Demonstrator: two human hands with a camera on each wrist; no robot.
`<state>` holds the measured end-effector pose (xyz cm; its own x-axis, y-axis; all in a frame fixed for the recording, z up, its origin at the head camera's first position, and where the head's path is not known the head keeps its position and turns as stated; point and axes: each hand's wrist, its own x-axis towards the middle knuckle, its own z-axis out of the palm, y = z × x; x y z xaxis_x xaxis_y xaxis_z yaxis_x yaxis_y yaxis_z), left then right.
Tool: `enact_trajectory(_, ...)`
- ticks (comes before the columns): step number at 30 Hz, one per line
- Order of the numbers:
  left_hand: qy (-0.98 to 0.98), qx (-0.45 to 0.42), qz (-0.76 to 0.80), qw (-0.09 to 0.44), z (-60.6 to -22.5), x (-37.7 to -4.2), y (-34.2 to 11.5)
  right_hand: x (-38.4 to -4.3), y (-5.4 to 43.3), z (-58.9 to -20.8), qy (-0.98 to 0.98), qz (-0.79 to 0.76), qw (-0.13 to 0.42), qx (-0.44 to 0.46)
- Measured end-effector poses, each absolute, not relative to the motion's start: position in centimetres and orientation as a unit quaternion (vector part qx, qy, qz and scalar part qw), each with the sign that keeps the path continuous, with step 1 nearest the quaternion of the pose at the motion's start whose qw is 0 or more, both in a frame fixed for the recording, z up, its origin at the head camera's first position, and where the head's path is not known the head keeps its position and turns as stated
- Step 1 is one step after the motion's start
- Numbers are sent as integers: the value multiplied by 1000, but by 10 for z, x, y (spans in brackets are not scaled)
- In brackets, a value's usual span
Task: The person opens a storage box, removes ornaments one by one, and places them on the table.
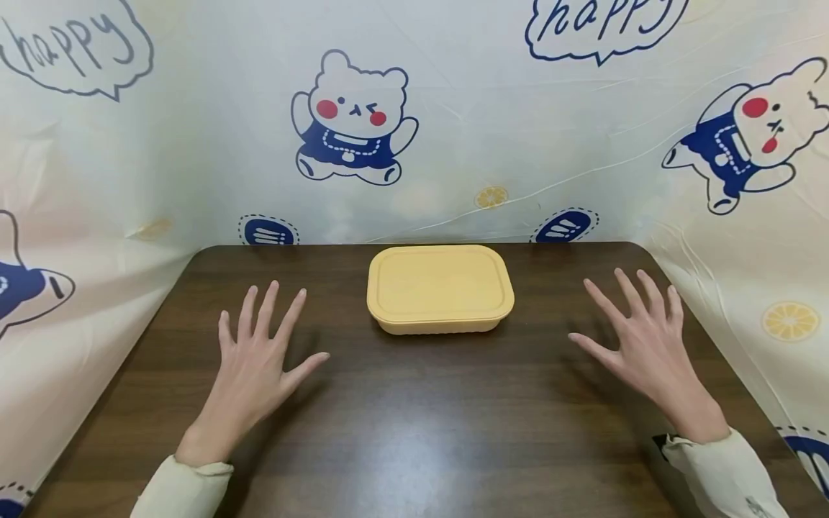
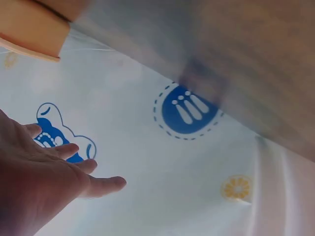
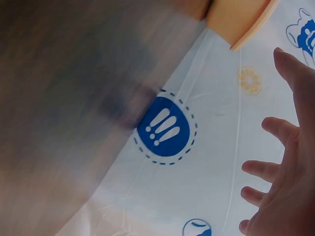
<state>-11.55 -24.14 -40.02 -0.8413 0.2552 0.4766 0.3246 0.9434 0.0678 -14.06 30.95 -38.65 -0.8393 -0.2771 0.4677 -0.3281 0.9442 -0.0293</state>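
A yellow lidded box (image 1: 440, 288), a rounded rectangle with its lid on, stands near the back edge of the dark wooden table (image 1: 414, 410). To its left, my left hand (image 1: 255, 367) is held over the table with fingers spread and nothing in it. On the other side, my right hand (image 1: 644, 349) is spread the same way, thumb toward the box and holding nothing. Both hands are well apart from the box. Part of the box (image 2: 37, 29) shows at the upper left in the left wrist view, and its side (image 3: 236, 19) appears at the top in the right wrist view.
A pale curtain (image 1: 453, 129) printed with bears, lemon slices and "happy" bubbles hangs behind the table and along both sides. The table's back corners are rounded. Light sleeves (image 1: 184, 489) cover both forearms.
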Motion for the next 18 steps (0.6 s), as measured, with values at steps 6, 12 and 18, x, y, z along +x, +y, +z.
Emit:
enact_trajectory(6, -956, -165, -104, 220, -390, -123, -231, -147, 297, -379, -954, 51, 237, 179)
enact_trajectory(12, -957, -172, -134, 194, -381, -130, -218, -159, 282, -375, -948, 68, 230, 209)
enact_trajectory(18, -958, -170, -153, 174, -381, -143, -210, -171, 268, -371, -950, 98, 205, 216)
